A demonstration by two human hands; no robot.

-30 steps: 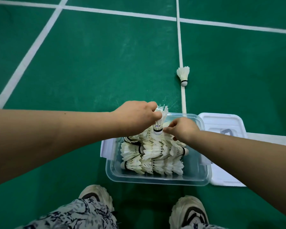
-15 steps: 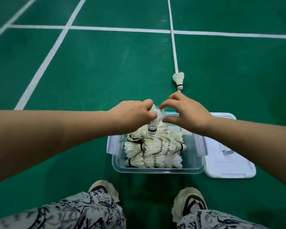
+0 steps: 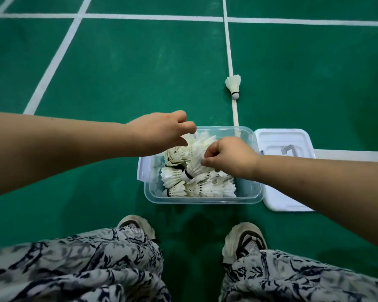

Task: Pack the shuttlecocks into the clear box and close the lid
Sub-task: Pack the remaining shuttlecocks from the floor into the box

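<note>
A clear plastic box (image 3: pixel 252 194) sits on the green court floor just ahead of my feet, holding several white feather shuttlecocks (image 3: pixel 207 188) laid in rows. My right hand (image 3: pixel 229 156) is over the box, pinching the feathers of one shuttlecock (image 3: pixel 194 168) that lies tilted with its black-banded cork pointing left and down. My left hand (image 3: pixel 162 132) hovers over the box's far left corner, fingers loosely curled, holding nothing. One more shuttlecock (image 3: pixel 234 86) lies on the white line beyond the box. The white lid (image 3: pixel 279 140) lies to the right of the box.
White court lines (image 3: pixel 52 62) cross the green floor. My two shoes (image 3: pixel 138 225) and patterned trouser legs fill the bottom of the view, close to the box's near edge.
The shuttlecock has passed from my left hand to my right hand, which lowered it onto the pile. My left hand has let go and drawn back to the left.
</note>
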